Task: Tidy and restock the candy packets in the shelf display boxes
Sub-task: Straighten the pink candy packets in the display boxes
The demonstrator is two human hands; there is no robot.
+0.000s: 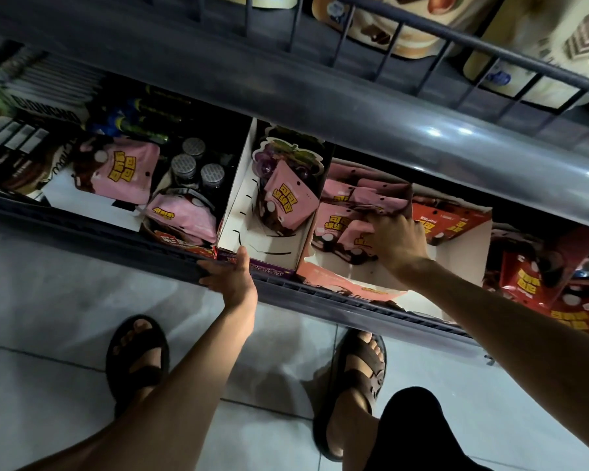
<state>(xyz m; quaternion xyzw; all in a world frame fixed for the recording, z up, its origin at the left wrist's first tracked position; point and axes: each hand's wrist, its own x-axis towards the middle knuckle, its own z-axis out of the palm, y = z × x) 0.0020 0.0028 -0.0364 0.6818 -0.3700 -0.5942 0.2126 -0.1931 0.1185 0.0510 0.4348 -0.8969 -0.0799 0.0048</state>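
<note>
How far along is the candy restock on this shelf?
Roughly midway. Done: the pink box holds a pile of pink packets. In hand: the right hand grips packets in that pile; the left hand rests on the shelf edge. Left: a stray pink packet sits in the purple box, two loose pink packets lie beside the jars, and the red packets look jumbled.

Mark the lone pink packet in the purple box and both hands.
Lone pink candy packet point(288, 203): head view, its printed front.
Left hand point(233, 280): head view, back of hand.
Right hand point(395, 239): head view, its knuckles.
</note>
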